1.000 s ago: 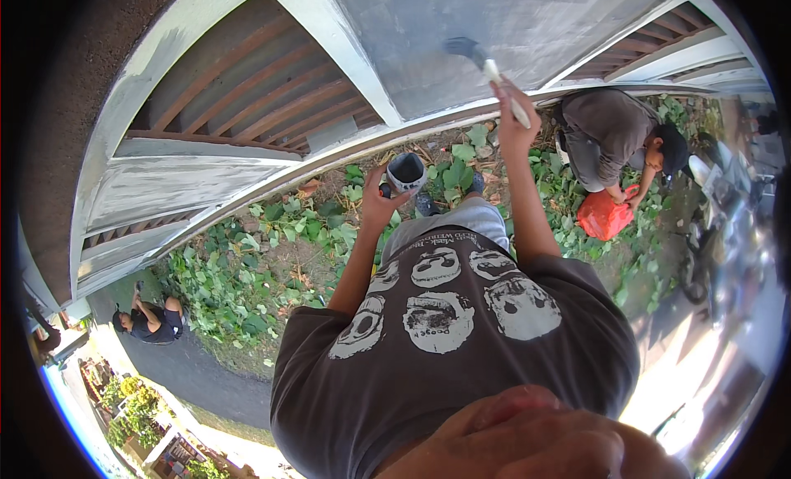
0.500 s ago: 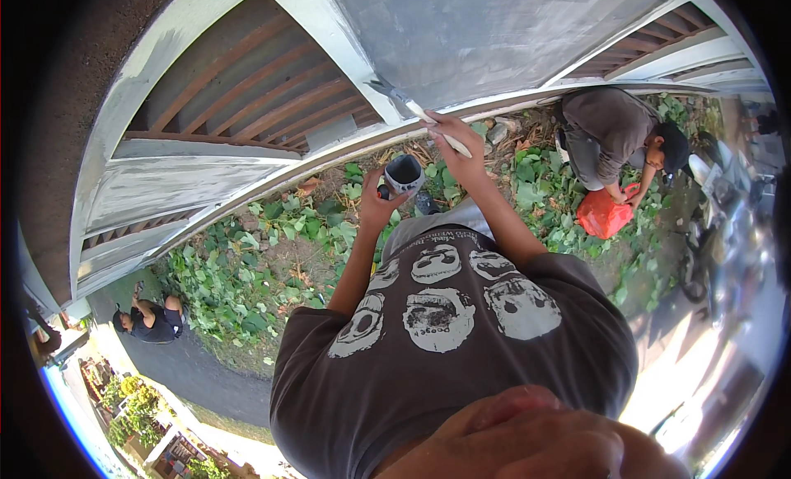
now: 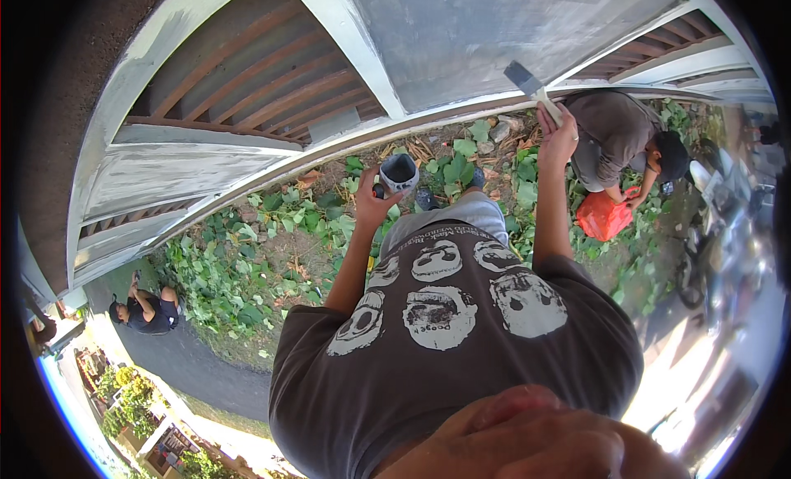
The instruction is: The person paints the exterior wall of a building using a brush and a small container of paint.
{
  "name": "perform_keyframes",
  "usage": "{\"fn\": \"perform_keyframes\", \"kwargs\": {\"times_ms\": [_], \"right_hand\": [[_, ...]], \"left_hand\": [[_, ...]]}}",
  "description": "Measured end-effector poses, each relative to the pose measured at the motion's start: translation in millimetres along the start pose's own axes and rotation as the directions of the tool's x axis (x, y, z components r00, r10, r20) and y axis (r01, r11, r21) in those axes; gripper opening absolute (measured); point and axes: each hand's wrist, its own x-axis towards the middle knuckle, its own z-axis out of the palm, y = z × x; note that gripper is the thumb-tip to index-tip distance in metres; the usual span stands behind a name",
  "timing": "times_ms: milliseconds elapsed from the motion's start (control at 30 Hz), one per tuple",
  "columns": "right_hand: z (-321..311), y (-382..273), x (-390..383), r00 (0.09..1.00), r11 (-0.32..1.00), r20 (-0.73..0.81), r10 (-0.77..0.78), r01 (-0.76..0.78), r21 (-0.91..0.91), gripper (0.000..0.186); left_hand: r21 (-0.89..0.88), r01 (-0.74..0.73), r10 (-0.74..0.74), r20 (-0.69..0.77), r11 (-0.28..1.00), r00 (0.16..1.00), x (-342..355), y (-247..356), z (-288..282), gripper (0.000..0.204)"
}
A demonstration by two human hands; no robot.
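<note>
A paintbrush (image 3: 528,83) with a pale handle and grey-loaded bristles is gripped in my right hand (image 3: 557,136), raised to the right. Its bristles are in front of the lower part of a large grey panel (image 3: 486,34); whether they touch it I cannot tell. My left hand (image 3: 376,200) is wrapped round a small paint-smeared cup (image 3: 400,176) at waist height. The cup's opening faces up and its inside looks dark grey. Pale grey framing (image 3: 350,38) borders the panel on its left and lower sides.
Brown slatted vents (image 3: 255,75) sit left of the panel. Leafy ground plants (image 3: 247,281) and stones (image 3: 499,132) lie below the wall. Close on my right a crouching person (image 3: 614,133) handles a red plastic bag (image 3: 606,215). Another person (image 3: 148,308) is low down on the path at far left.
My right hand has carried the paintbrush rightward, from the pale upright beside the vent to in front of the grey panel. My left hand with the cup has barely moved.
</note>
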Motion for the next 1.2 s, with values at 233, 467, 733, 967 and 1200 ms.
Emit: {"fn": "perform_keyframes", "kwargs": {"times_ms": [233,467,733,967,1200], "right_hand": [[-77.7,50.4,-49.2,0.808,0.722,0.039,0.588,-0.502,-0.476,0.042],[-86.0,52.8,-48.0,0.847,0.779,0.022,0.531,-0.478,-0.406,0.036],[-101.3,15.5,-42.0,0.408,0.258,0.042,0.912,-0.489,-0.833,0.042],[-106.1,38.4,-67.3,0.364,0.393,0.181,0.914,-0.681,-0.618,0.042],[-102.6,63.1,-63.7,0.725,0.072,0.554,0.408,0.58,-0.812,0.025]], "left_hand": [[-0.039,0.048,-0.047,0.007,0.998,0.999,8.8,2.6,14.9,0.078],[-0.052,0.003,-0.001,0.022,0.999,1.0,15.1,-1.6,24.3,0.079],[-0.041,-0.021,0.023,0.025,0.999,0.999,13.8,-5.1,22.7,0.081],[-0.086,0.036,-0.04,-0.044,0.996,0.998,6.4,-4.8,16.2,0.078],[-0.093,0.097,-0.097,0.005,0.991,0.995,7.5,-0.3,11.9,0.077]]}}
